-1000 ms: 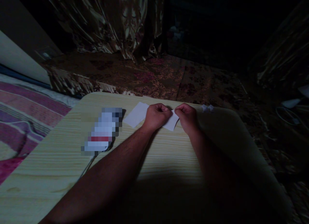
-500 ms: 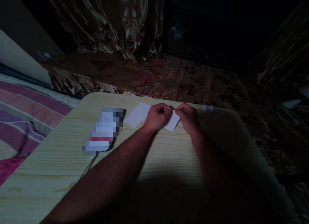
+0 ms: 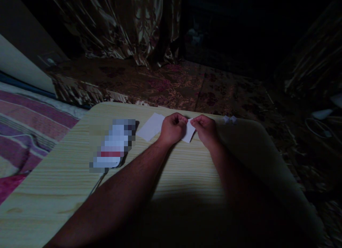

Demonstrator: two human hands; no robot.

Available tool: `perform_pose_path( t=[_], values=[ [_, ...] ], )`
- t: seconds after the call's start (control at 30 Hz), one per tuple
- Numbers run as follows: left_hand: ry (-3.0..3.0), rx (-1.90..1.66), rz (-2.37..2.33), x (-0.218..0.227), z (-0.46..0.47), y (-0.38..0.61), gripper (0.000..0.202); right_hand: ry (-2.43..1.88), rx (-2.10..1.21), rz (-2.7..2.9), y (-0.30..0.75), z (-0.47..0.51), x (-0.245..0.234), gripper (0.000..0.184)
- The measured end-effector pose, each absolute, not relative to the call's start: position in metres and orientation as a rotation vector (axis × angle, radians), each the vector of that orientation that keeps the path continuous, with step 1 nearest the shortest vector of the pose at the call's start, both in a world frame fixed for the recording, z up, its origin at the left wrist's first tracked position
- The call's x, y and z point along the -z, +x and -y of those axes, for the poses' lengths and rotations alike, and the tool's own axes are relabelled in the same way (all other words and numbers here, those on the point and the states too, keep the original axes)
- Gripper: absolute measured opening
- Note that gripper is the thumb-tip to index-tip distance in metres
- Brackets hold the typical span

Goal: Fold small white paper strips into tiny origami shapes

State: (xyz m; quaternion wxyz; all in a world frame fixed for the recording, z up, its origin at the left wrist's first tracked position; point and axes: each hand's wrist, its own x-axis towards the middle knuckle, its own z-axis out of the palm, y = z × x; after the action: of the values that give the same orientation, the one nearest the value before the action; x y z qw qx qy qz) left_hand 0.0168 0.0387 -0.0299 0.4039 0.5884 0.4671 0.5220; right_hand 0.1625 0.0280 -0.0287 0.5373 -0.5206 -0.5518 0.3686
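Between my two hands is a small piece of white paper (image 3: 189,134), held near the far edge of the wooden table (image 3: 187,169). My left hand (image 3: 174,128) is closed on the paper's left side, fingers curled and partly hiding it. My right hand (image 3: 205,128) pinches its upper right edge between thumb and fingers. More white paper (image 3: 150,127) lies flat on the table just left of my left hand. Beyond my right hand, two small folded white paper pieces (image 3: 229,119) sit by the table's far edge.
A blurred-out phone-like device (image 3: 113,144) lies on the left of the table, with a cable (image 3: 96,184) running from its near end. Striped bedding (image 3: 24,123) borders the table on the left. Patterned cloth (image 3: 165,80) and a curtain (image 3: 144,24) are behind it.
Both hands have shifted slightly left with the paper. My right thumb now lies lower over the paper, and more of its top edge shows between the hands.
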Motion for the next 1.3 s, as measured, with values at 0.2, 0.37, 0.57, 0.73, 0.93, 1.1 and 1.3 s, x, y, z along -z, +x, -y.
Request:
perform_pose_path(
  t=[0.2, 0.37, 0.57, 0.73, 0.93, 1.1, 1.3],
  values=[
    [1.407, -1.383, -1.248, 0.0287, -0.0381, 0.0167, 0.017, -1.314, -0.807, 1.358, 0.159, -0.027, 0.0268, 0.028],
    [1.275, -1.469, -1.229, 0.0285, -0.0427, 0.0145, 0.017, -1.347, -0.777, 1.376, 0.1587, -0.0241, 0.0236, 0.037],
    [1.244, -1.508, -1.204, 0.0269, -0.0432, 0.0143, 0.018, -1.23, -0.887, 1.36, 0.1594, -0.025, 0.0254, 0.026],
    [1.271, -1.507, -1.194, 0.0268, -0.0416, 0.0156, 0.016, -1.237, -0.856, 1.357, 0.161, -0.0253, 0.0267, 0.016],
    [1.284, -1.514, -1.13, 0.0277, -0.0416, 0.0165, 0.016, -1.253, -0.827, 1.333, 0.1598, -0.0241, 0.0224, 0.012],
    [1.321, -1.4, -1.085, 0.0238, -0.0372, 0.0173, 0.023, -1.28, -0.842, 1.339, 0.1589, -0.0231, 0.021, 0.01],
    [1.336, -1.316, -1.106, 0.021, -0.0353, 0.0157, 0.018, -1.244, -0.84, 1.442, 0.158, -0.022, 0.0219, 0.007]
  ],
)
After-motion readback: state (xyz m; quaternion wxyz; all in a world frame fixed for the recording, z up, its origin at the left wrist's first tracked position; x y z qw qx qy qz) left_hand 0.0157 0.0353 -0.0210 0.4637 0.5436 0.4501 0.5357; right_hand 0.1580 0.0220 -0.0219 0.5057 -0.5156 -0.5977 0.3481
